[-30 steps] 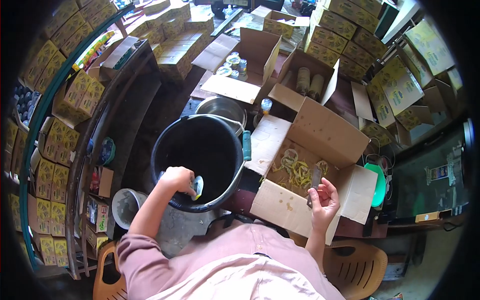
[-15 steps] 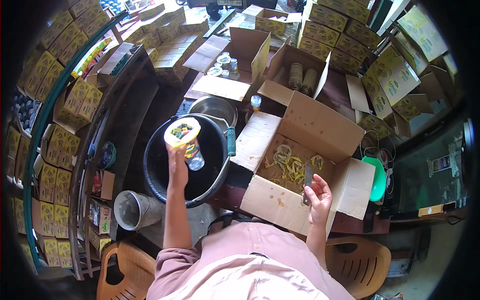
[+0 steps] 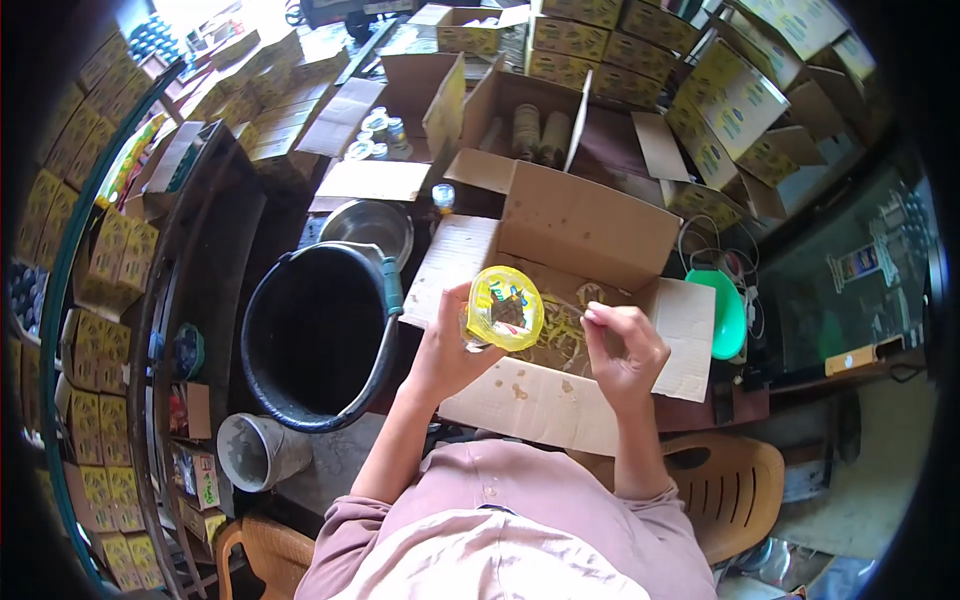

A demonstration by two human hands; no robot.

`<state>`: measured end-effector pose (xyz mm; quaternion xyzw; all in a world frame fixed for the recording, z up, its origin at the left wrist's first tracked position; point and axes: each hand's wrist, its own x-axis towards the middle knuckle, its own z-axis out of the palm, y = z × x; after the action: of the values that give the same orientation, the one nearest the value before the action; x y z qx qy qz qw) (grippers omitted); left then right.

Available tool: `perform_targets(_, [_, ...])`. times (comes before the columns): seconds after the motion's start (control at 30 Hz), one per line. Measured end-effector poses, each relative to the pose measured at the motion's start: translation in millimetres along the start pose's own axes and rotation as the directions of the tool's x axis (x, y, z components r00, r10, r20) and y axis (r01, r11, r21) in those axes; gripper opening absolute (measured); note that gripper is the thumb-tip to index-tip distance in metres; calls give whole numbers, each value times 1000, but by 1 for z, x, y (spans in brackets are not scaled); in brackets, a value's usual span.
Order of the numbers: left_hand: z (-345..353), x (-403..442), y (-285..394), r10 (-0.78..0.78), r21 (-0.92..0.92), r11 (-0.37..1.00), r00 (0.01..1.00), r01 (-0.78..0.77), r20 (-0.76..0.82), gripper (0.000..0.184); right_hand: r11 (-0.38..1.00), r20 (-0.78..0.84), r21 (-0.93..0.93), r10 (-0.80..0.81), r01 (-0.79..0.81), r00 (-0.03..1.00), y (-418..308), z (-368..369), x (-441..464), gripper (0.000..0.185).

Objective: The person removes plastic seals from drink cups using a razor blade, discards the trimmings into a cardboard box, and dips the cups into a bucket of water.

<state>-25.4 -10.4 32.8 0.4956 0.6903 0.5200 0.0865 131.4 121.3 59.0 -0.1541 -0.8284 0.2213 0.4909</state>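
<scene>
A plastic cup with a yellow printed lid is held in my left hand, its lid facing up, over the near part of an open cardboard box. My right hand is just right of the cup, thumb and fingers pinched together. The flat blade seen in it earlier is hard to make out now. Behind the hands, yellow strips lie on the bottom of the box. Left of my left hand stands a large black bucket with a green handle grip.
A metal bowl stands behind the bucket, and a grey pail is at its near left. A small cup stands behind the box. Farther back, open cartons hold cups and brown cylinders. A green basin is at right.
My left hand has lifted the cup out of the bucket and carried it right, over the box. My right hand has moved close to the cup. The whole view has shifted.
</scene>
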Motion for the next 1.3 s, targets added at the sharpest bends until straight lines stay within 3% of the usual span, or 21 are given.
perform_targets(0.13, [12, 0, -4, 30, -60, 998, 1000, -30, -4, 66, 898, 231, -198, -348, 394, 909, 3, -21, 27, 18])
perform_targets(0.3, [14, 4, 0, 105, -21, 994, 994, -105, 15, 63, 814, 384, -237, -423, 530, 821, 11, -24, 32, 20])
perform_targets(0.47, [12, 11, 5, 187, 19, 982, 982, -187, -1, 62, 793, 394, -248, -442, 556, 806, 9, -25, 40, 18])
perform_targets(0.77, [17, 11, 5, 85, -8, 996, 994, -86, -65, 57, 762, 426, -208, -495, 614, 758, 11, -21, 43, 19])
perform_targets(0.9, [16, 10, 6, 47, -71, 996, 999, -48, -14, 54, 777, 402, -173, -506, 606, 763, 11, -15, 40, 18])
perform_targets(1.07, [15, 11, 9, 74, -80, 994, 997, -75, -16, 52, 787, 379, -167, -504, 594, 776, 6, -14, 41, 29])
perform_targets(1.3, [12, 10, 13, -20, -107, 994, 992, 33, 124, 57, 832, 339, -121, -478, 541, 810, 9, -8, 35, 44])
